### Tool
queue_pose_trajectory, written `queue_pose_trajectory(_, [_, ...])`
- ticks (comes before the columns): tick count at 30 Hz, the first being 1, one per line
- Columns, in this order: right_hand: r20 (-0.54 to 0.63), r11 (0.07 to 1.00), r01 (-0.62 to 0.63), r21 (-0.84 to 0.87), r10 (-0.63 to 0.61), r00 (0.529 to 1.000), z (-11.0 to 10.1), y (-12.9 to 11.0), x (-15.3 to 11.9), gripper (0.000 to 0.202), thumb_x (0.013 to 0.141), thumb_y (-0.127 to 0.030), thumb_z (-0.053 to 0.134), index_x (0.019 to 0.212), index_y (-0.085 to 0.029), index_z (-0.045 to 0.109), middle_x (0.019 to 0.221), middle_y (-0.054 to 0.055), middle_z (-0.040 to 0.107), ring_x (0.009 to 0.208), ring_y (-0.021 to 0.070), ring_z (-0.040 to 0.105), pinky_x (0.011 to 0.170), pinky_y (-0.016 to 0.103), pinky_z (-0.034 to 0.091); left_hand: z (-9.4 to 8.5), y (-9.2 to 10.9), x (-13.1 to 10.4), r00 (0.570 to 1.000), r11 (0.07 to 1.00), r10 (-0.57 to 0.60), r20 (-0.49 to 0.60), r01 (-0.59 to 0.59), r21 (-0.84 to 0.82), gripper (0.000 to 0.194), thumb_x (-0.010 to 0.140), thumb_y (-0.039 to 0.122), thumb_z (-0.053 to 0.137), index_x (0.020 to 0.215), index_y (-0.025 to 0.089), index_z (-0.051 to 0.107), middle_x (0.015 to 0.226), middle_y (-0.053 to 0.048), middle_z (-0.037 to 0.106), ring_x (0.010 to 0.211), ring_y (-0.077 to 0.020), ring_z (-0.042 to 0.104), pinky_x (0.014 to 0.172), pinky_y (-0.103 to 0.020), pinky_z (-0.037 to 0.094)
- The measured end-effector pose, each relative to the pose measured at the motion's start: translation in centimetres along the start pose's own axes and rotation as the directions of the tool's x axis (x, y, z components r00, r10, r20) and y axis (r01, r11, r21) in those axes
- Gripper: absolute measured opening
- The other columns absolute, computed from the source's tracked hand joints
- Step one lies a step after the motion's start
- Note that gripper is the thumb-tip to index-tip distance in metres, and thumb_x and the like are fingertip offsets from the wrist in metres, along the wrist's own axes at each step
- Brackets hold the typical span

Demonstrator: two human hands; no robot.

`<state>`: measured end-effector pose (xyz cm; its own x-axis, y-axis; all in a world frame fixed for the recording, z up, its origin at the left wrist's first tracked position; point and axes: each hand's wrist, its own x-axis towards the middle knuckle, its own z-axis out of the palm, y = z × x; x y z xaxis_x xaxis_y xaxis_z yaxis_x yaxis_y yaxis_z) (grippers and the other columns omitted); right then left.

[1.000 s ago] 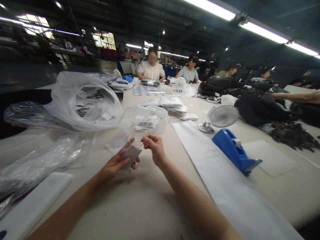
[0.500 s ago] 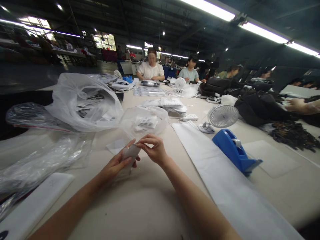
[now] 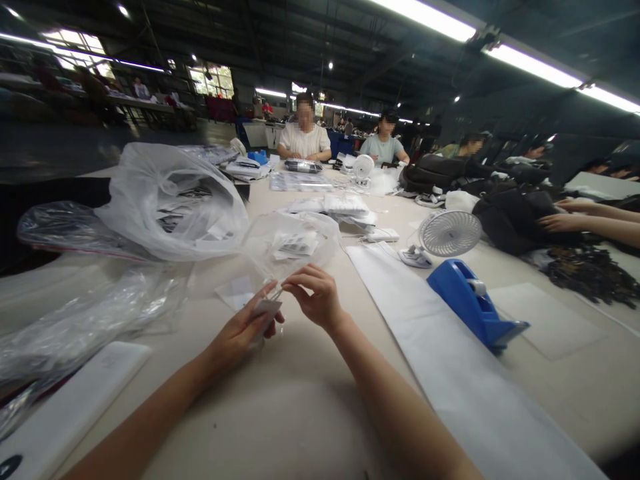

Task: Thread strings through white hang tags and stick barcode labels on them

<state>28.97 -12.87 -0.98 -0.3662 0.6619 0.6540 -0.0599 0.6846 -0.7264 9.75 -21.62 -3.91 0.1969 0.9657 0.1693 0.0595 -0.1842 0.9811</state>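
In my left hand (image 3: 244,328) is a small pale grey card or flat packet (image 3: 267,307), held between the thumb and the fingers. My right hand (image 3: 317,295) is closed in a pinch just above the card's upper right edge. A thin pale strip (image 3: 274,292) runs from the card to the right fingertips; its exact kind is too small to make out. Just beyond my hands lies an open clear plastic bag (image 3: 327,235) with a stack of printed white labels (image 3: 295,244) on it. A loose white paper (image 3: 234,293) lies beside my left hand.
A large clear bag of printed slips (image 3: 125,193) stands at the left, above crumpled plastic bags (image 3: 105,313). To the right are a blue tape dispenser (image 3: 467,300), a small white fan (image 3: 450,233) and a long white sheet (image 3: 425,333). A co-worker's hands (image 3: 565,220) touch black fabric.
The card in my left hand has tilted lower, and my right hand has drawn slightly right and away from it, with a thin strip showing between them. A co-worker's hands moved at far right.
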Motion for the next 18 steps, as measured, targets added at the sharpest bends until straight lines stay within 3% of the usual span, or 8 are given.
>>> queue_pose_trajectory(4, [-0.07,0.999,-0.035,0.032,0.037,0.997,0.6,-0.7,-0.1,0.021,0.093,-0.038,0.067,0.077,-0.025,0.072,0.078,0.004,0.066,0.077,0.0203,0.058,0.077,0.033,0.048,0.0,-0.3,0.0,1.0,0.999,0.015,0.006,-0.015,0.034,0.069,0.1,0.05,0.055,0.159,0.022,0.033,0.102,-0.006,0.067,0.075,-0.0166,0.061,0.071,-0.03,0.052])
queue_pose_trajectory(7, [-0.111,0.978,-0.14,0.155,0.158,0.981,1.6,-0.6,-0.2,0.023,0.093,-0.038,0.063,0.077,-0.023,0.066,0.074,0.001,0.063,0.069,0.0159,0.056,0.065,0.028,0.044,-0.1,-0.4,0.0,1.0,1.0,0.01,-0.008,-0.01,0.028,0.066,0.1,0.05,0.055,0.157,0.022,0.035,0.102,-0.006,0.067,0.076,-0.0166,0.061,0.072,-0.03,0.051])
queue_pose_trajectory(13, [-0.137,0.788,-0.273,0.552,0.408,0.903,3.0,-0.1,0.0,0.036,0.083,-0.055,0.073,0.08,-0.02,0.062,0.063,-0.003,0.058,0.055,0.0117,0.056,0.055,0.024,0.046,0.1,-0.3,0.1,0.997,0.998,0.044,-0.061,-0.042,0.039,0.061,0.101,0.051,0.053,0.153,0.024,0.034,0.105,-0.005,0.066,0.077,-0.0157,0.061,0.075,-0.032,0.05])
queue_pose_trajectory(18, [-0.145,0.66,-0.325,0.677,0.553,0.82,3.5,0.5,0.2,0.046,0.072,-0.06,0.083,0.077,-0.019,0.062,0.066,-0.003,0.06,0.06,0.012,0.064,0.057,0.022,0.052,0.4,-1.2,-0.1,0.981,0.988,0.125,-0.146,-0.11,0.108,0.047,0.103,0.049,0.05,0.14,0.03,0.029,0.105,-0.003,0.066,0.07,-0.0129,0.06,0.076,-0.033,0.051])
